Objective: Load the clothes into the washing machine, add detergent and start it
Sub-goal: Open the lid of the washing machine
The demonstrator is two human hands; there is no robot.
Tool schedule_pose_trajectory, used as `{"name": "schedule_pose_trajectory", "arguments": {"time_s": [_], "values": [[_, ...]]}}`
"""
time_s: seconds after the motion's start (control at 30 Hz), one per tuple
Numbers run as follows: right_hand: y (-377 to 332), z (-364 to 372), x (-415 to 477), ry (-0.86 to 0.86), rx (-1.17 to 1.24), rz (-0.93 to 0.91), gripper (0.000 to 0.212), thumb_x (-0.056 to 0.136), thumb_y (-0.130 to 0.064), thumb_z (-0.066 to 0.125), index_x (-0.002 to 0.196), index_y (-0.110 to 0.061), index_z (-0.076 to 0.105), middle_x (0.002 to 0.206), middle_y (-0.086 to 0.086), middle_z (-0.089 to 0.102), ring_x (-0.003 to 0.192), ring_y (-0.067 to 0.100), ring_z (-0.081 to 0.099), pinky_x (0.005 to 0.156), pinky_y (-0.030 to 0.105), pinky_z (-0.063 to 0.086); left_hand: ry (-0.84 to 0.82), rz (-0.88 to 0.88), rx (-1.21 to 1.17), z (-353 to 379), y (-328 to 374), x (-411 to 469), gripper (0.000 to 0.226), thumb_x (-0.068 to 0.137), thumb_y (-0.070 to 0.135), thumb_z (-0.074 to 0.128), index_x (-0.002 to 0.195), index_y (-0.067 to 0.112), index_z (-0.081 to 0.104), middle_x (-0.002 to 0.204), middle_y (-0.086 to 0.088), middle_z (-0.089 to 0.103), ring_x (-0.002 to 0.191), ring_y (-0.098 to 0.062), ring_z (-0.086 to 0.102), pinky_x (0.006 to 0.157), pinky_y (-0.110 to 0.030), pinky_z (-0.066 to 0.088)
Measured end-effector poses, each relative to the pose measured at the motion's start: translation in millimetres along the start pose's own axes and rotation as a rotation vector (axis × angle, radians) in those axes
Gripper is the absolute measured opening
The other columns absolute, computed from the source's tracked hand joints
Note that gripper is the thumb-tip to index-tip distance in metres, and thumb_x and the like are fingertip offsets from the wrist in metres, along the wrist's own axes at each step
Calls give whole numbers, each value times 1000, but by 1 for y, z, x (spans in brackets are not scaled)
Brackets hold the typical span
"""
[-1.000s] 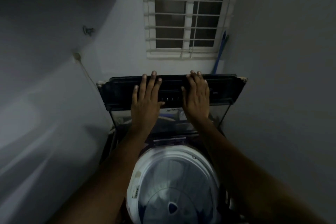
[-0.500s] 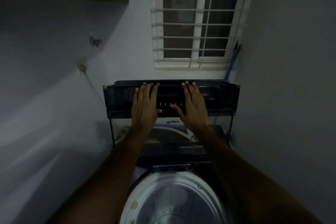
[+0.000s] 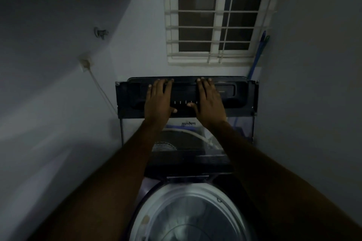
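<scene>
The top-loading washing machine stands below me with its steel drum (image 3: pixel 188 213) uncovered; what is inside is too dim and blurred to tell. Its lid (image 3: pixel 241 96), a dark frame over a glass pane, is raised upright against the back wall. My left hand (image 3: pixel 158 101) and my right hand (image 3: pixel 209 103) both lie flat on the lid's dark frame. The fingers are spread and the fingertips reach its top edge. No clothes or detergent are in view.
A barred window (image 3: pixel 215 15) sits above the machine. A blue stick (image 3: pixel 256 58) leans in the right corner. On the left wall are a tap (image 3: pixel 100 33) and a socket (image 3: pixel 85 64) with a cable running down. Walls stand close on both sides.
The lid has swung further back to near upright with both hands still on it. My view has tilted up, so less of the drum shows.
</scene>
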State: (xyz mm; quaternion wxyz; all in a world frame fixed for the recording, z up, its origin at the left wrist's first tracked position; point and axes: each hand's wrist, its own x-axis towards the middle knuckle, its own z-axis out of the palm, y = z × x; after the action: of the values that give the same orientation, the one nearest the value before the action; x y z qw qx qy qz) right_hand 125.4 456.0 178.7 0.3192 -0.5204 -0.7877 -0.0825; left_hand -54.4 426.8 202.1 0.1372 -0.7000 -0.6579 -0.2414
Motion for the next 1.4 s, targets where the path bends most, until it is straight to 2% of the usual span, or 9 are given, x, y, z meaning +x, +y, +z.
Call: {"name": "schedule_pose_trajectory", "arguments": {"time_s": [0.17, 0.33, 0.43, 0.6, 0.8, 0.93, 1.07, 1.23, 1.4], "values": [[0, -8, -2, -61, 5, 6, 81, 93, -53, 45, 153, -13, 8, 161, 7, 8, 149, 22, -1, 121, 40, 5, -130, 17, 63, -13, 5, 0, 108, 72, 33, 82, 154, 11, 15, 156, -13, 25, 148, -32, 14, 120, -48, 12], [-8, -39, -15, 14, 2, -30, 67, 96, -40, 44, 151, -13, 18, 159, 6, 19, 148, 20, 8, 120, 37, 2, -107, 3, -2, -40, 17, -23, 95, 80, 26, 74, 154, 12, 16, 157, -8, 29, 149, -27, 18, 122, -40, 16], [-19, -53, -34, 59, 21, -29, 65, 91, -26, 52, 149, -12, 25, 156, 9, 26, 147, 23, 15, 120, 39, 9, -74, 19, -50, -46, 28, -55, 84, 82, 18, 70, 153, 15, 24, 154, -6, 36, 145, -24, 27, 120, -37, 21], [-36, -65, -71, 68, 57, -68, 66, 83, -16, 58, 145, -8, 35, 151, 11, 36, 143, 27, 26, 118, 45, 23, -13, 31, -88, -56, 47, -103, 66, 95, 28, 54, 153, 16, 25, 157, -5, 32, 147, -21, 24, 122, -34, 18], [-47, -76, -126, 116, 84, 4, 54, 96, -26, 47, 146, -9, 33, 154, 9, 30, 145, 24, 22, 117, 40, 22, -23, 8, -151, -70, 54, -159, 57, 102, 40, 40, 152, 15, 28, 157, -5, 33, 147, -21, 26, 121, -34, 17], [-56, -100, -165, 102, 37, 21, 51, 100, -29, 41, 147, -11, 31, 154, 8, 30, 145, 23, 22, 117, 40, 24, -36, 23, -139, -83, 59, -197, 56, 103, 40, 36, 151, 13, 29, 157, -6, 33, 148, -22, 24, 121, -37, 15], [-76, -125, -214, 95, 26, 72, 52, 100, -29, 42, 147, -9, 30, 155, 10, 29, 144, 25, 24, 117, 37, 16, -28, 64, -137, -97, 70, -241, 57, 103, 39, 35, 152, 12, 28, 159, -7, 30, 148, -23, 23, 122, -39, 15], [-96, -141, -285, 19, 19, 100, 55, 101, -33, 36, 150, -13, 23, 158, 5, 21, 147, 19, 14, 120, 36, 12, -36, 110, -122, -107, 87, -304, 60, 102, 44, 24, 152, 11, 29, 160, -6, 28, 149, -22, 21, 121, -39, 15], [-93, -158, -354, -44, -43, 134, 56, 101, -37, 34, 150, -11, 25, 157, 5, 24, 147, 17, 14, 119, 32, 10, -26, 159, -135, -105, 103, -361, 57, 98, 38, 44, 147, 8, 40, 153, -8, 40, 143, -25, 35, 116, -42, 29]]}}
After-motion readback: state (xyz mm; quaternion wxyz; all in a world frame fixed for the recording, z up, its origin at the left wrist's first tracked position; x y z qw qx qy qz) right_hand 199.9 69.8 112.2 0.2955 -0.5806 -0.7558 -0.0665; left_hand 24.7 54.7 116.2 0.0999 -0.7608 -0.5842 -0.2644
